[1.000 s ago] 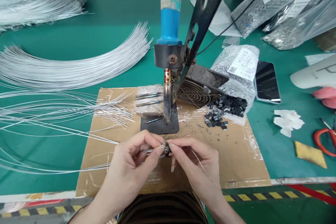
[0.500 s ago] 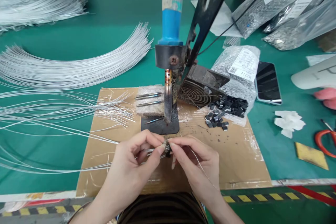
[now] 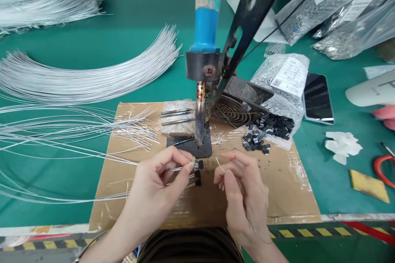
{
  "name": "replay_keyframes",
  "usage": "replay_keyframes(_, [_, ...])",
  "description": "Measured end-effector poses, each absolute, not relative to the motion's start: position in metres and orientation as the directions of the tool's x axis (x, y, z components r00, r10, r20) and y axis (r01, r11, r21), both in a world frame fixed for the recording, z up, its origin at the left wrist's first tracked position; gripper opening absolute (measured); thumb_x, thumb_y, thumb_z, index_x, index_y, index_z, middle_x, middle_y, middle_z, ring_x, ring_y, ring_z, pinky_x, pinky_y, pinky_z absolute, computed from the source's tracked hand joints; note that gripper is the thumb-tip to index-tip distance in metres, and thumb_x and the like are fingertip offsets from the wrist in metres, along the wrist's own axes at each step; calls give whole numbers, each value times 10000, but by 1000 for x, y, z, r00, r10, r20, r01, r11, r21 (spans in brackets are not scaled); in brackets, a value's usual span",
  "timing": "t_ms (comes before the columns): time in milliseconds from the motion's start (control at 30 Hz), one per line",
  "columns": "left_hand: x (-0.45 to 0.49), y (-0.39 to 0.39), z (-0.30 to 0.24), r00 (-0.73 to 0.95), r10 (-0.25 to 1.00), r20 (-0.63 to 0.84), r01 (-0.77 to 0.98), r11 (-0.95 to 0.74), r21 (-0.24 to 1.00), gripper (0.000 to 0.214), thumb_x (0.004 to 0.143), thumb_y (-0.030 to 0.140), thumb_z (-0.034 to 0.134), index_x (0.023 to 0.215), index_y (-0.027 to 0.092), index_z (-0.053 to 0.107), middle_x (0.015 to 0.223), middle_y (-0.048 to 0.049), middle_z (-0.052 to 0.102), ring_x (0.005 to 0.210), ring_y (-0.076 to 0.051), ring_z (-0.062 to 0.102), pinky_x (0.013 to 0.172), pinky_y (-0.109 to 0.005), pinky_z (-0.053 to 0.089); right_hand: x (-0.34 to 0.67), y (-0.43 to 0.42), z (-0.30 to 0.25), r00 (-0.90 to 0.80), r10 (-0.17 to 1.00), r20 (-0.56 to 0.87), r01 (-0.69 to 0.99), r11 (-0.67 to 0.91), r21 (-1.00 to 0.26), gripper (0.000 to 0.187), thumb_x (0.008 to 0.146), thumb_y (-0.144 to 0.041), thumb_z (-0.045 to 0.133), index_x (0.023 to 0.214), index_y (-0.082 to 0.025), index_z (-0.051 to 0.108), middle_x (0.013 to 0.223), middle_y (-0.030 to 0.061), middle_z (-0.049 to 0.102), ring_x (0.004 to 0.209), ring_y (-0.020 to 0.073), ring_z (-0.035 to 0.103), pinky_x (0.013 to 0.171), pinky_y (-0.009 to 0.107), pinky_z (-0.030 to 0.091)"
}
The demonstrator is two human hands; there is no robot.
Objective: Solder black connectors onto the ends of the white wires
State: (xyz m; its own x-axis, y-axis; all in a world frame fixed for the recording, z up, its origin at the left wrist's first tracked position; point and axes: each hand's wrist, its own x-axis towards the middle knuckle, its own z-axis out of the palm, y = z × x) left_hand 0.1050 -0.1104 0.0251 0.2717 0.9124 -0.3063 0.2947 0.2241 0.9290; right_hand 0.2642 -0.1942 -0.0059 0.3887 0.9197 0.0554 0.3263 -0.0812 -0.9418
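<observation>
My left hand [image 3: 160, 181] pinches several thin silver wires [image 3: 182, 169] whose ends carry small black components [image 3: 198, 172], held just in front of the black base plate. My right hand [image 3: 243, 185] is closed in a pinch on a thin strand of solder wire [image 3: 219, 163], a short way right of the components and apart from them. A blue-handled soldering iron [image 3: 206, 28] stands clamped upright, its tip [image 3: 199, 135] pointing down at the base plate [image 3: 191, 147] just beyond my hands.
A cardboard sheet [image 3: 277, 189] covers the green table. Bundles of silver wires [image 3: 77, 78] fan out at left. Loose black components [image 3: 265, 129] spill from a plastic bag [image 3: 280, 78]; a small fan [image 3: 234, 107], phone [image 3: 317, 98], tissue [image 3: 341, 144], red scissors [image 3: 384, 166] lie right.
My right hand has pulled away to the right from the components and now holds the solder strand apart. The left hand stays pinched on the wires.
</observation>
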Motion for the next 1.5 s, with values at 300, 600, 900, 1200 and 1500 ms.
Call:
replay_keyframes(300, [107,-102,28,278,915,-294,310,204,929,159,900,249,760,767,179,707,900,-41,791,618,-93,590,551,-190,422,277,-188,-9,293,954,71,204,10,-979,184,1098,-178,559,926,-245,564,999,14,669,930,162,652,847,290,524])
replay_keyframes(600, [110,-96,30,275,920,-279,290,197,936,139,904,236,760,780,185,720,852,-16,769,604,-87,587,542,-177,432,265,-175,3,340,939,-49,-23,-44,-999,187,1042,-199,675,870,-252,626,1198,52,825,1153,201,784,1014,331,625])
replay_keyframes(900, [113,-95,32,241,944,-227,286,155,946,118,902,203,748,786,207,731,848,0,789,697,-118,689,606,-177,498,264,-168,3,371,928,-33,8,-39,-999,203,1010,-177,699,832,-250,634,1142,49,838,1150,206,796,1018,334,630])
replay_keyframes(1200, [115,-96,32,231,944,-236,307,159,938,115,919,230,733,806,210,729,903,-22,796,766,-157,731,573,-219,457,265,-168,2,382,924,-16,25,-28,-999,192,1004,-170,710,843,-252,643,1171,56,840,1164,231,797,1024,376,636])
replay_keyframes(1500, [116,-95,34,233,943,-238,304,162,939,117,925,237,734,812,207,730,900,-12,803,685,-127,682,554,-228,418,266,-168,3,385,923,18,40,3,-999,208,1004,-168,709,832,-251,628,1168,48,848,1127,220,812,1010,356,643])
